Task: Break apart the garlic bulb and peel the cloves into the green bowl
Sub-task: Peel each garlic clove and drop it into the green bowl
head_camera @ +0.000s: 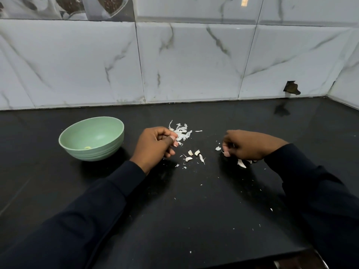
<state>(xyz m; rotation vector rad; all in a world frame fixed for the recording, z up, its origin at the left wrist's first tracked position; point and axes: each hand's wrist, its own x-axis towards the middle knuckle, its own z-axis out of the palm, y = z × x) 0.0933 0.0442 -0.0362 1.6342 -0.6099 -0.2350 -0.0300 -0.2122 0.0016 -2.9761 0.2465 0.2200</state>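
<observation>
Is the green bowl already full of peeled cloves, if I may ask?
No, the green bowl holds only one small yellowish piece near its bottom, while several cloves lie on the counter.

A green bowl point(108, 131) holding one pale clove point(87, 147) sits on a black tabletop point(194, 214). Loose cloves point(194, 155) and skins point(181, 132) lie between the curled left hand point(155, 145) and right hand point(245, 146).

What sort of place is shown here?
Probably a home kitchen: a glossy black countertop meets a marble-patterned tiled wall, and garlic cloves and peel lie near a green bowl.
</observation>
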